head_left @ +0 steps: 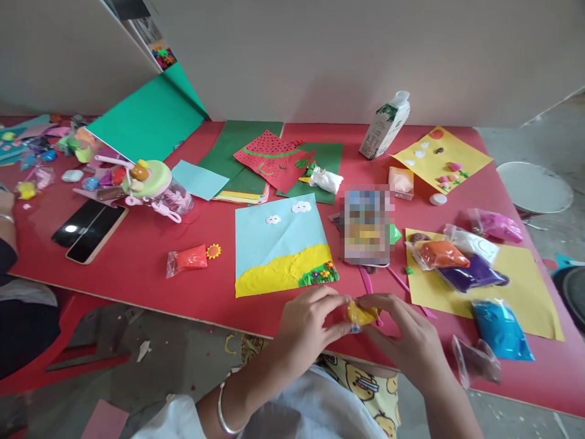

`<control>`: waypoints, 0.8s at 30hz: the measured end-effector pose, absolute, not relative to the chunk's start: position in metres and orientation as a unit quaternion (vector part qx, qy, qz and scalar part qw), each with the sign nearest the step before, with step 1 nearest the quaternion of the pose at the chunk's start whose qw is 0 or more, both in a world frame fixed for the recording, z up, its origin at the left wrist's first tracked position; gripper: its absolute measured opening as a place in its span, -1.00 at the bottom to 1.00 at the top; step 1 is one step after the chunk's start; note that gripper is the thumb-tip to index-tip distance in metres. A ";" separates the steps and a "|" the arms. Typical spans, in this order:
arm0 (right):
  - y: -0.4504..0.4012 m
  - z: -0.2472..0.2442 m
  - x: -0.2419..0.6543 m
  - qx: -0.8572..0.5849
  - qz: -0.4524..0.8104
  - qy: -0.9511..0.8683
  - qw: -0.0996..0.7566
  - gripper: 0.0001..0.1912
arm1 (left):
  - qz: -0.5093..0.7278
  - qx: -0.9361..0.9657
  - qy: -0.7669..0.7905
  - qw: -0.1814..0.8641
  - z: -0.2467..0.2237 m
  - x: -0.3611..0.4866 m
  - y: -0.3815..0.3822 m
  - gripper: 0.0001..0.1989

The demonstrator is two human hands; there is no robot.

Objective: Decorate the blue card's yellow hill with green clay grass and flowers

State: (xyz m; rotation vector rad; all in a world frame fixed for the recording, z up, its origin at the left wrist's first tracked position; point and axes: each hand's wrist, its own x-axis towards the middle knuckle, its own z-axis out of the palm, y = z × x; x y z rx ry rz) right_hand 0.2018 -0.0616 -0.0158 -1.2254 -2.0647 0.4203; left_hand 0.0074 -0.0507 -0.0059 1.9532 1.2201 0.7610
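Note:
Between my two hands, at the table's front edge, is a small clear bag of yellow modelling clay (361, 313). My left hand (313, 317) pinches its left end, and my right hand (402, 329) grips the other end. Just beyond them lies a light blue sheet (269, 244) with white clay clouds, yellow clay ground and a green flower patch. A small clay sun (214, 251) rests beside a bag of red-orange clay (191, 258) to the left. Pink clay tools (366, 281) lie partly hidden behind my right hand.
Several clay bags, among them a blue one (501, 329), lie on and near a yellow sheet (532, 292) at right. A carton (385, 127) stands at the back. Phones (97, 230) and a lidded jar (158, 183) are at left, near another person's arm (7, 225).

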 end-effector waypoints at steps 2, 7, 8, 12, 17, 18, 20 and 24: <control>-0.063 -0.014 0.197 -0.467 0.159 -0.795 0.353 -0.86 | 0.250 0.785 0.480 0.301 -0.004 0.009 -0.053 -0.78; -0.068 -0.016 0.191 -0.469 0.180 -0.785 0.362 -0.86 | 0.199 0.839 0.466 0.198 -0.005 0.007 -0.059 -0.90; -0.070 -0.017 0.191 -0.469 0.186 -0.785 0.360 -0.86 | 0.211 0.842 0.458 0.191 -0.005 0.005 -0.061 -0.89; -0.075 -0.008 0.196 -0.464 0.193 -0.792 0.347 -0.85 | 0.265 0.812 0.463 0.237 0.005 -0.003 -0.065 -0.85; -0.080 0.007 0.210 -0.467 0.147 -0.798 0.352 -0.84 | 0.364 0.730 0.496 0.299 0.011 -0.021 -0.060 -0.89; -0.082 0.008 0.214 -0.483 0.134 -0.791 0.352 -0.84 | 0.383 0.708 0.509 0.303 0.010 -0.026 -0.057 -0.89; -0.086 0.006 0.225 -0.535 0.102 -0.765 0.343 -0.86 | 0.422 0.645 0.557 0.309 0.004 -0.039 -0.050 -0.88; -0.092 -0.002 0.250 -0.630 0.025 -0.698 0.340 -0.89 | 0.376 0.637 0.610 0.285 -0.010 -0.059 -0.035 -0.86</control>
